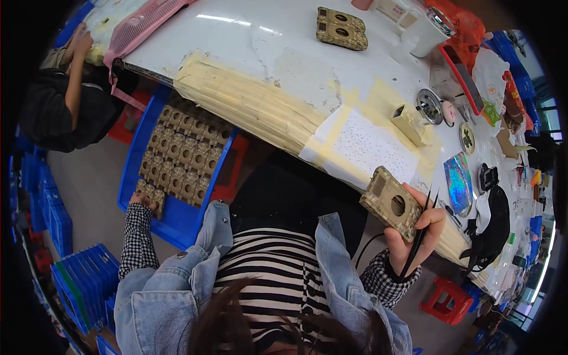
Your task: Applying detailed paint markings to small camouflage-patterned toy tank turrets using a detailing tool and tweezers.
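Note:
My right hand [431, 228] is closed around a camouflage-patterned casing [390, 202] with a round hole, raised over the table's near edge. The same hand also holds black tweezers [421, 236], points upward. Down at the left, my left hand [139, 197] reaches into a blue tray [190, 228] and grips a camouflage casing [157, 202] at the end of the rows; its fingers are partly hidden. Several like casings [177, 148] lie in rows in that tray. Two more camouflage casings [341, 28] rest side by side at the table's far side.
A white sheet with small dots [376, 145] lies taped on the white table [254, 44]. Beyond it are a small cream box [412, 124], a metal dish [429, 106], a red-edged phone [461, 80] and a white cup [431, 35]. A co-worker [68, 109] sits at the left. Stacked blue trays [86, 284] and a red stool [447, 300] stand on the floor.

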Demonstrator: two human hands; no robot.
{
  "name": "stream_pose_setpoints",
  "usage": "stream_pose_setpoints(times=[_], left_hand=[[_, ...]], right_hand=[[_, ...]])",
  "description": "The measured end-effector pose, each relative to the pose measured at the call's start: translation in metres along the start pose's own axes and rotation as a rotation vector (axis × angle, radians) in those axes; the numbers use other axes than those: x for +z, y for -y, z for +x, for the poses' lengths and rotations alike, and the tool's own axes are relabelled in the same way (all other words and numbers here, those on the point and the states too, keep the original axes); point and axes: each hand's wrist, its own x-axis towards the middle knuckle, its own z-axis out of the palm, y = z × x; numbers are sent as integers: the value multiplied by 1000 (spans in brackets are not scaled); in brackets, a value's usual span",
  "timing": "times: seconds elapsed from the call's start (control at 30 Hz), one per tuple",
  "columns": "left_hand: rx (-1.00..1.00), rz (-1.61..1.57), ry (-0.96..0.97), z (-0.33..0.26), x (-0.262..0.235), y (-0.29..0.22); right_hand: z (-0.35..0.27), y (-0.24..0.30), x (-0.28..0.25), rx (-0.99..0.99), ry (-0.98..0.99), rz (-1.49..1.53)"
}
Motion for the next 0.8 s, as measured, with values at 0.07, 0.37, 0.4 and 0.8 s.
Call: stream_pose_setpoints(times=[0.07,0.37,0.4,0.8], left_hand=[[-51,248,63,-24,-20,-15],[1310,-102,-572,-83,-152,-138],[1389,-73,-486,-125,-169,-188],[1913,472,377,-259,-148,-513]], right_hand=[[1,-2,-5,5,4,13],[7,3,-11,-25,-72,-4],[6,4,-10,-35,-81,-10],[-26,10,-48,26,-235,-134]])
